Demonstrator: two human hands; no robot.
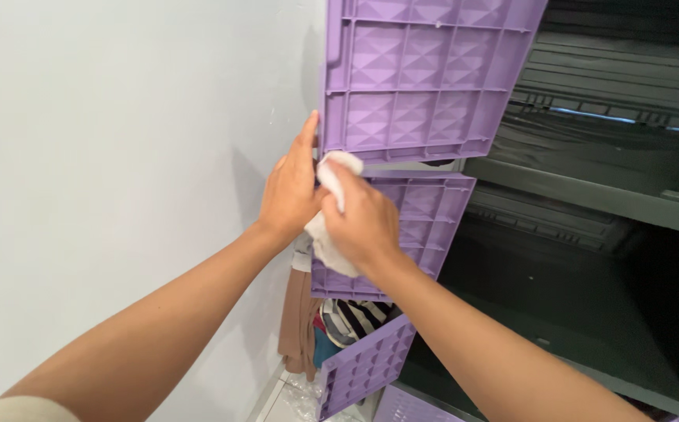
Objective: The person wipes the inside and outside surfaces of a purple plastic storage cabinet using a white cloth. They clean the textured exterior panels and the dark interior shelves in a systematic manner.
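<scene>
A purple plastic cabinet stands against a white wall, its ribbed doors swung open. My right hand (359, 219) is closed on a white cloth (332, 248) and presses it against the inside of the middle purple door (433, 205), near the door's top left corner. My left hand (293, 187) rests beside it, fingers pointing up, with the fingertips touching the lower left edge of the upper purple door (418, 78). The cloth hangs down below both hands.
A lower purple door (367, 363) stands open below. Hanging clothes (302, 320) and a striped garment (355, 319) show behind it. Dark grey shelves (589, 187) fill the cabinet's inside at right. The white wall (105, 156) is at left.
</scene>
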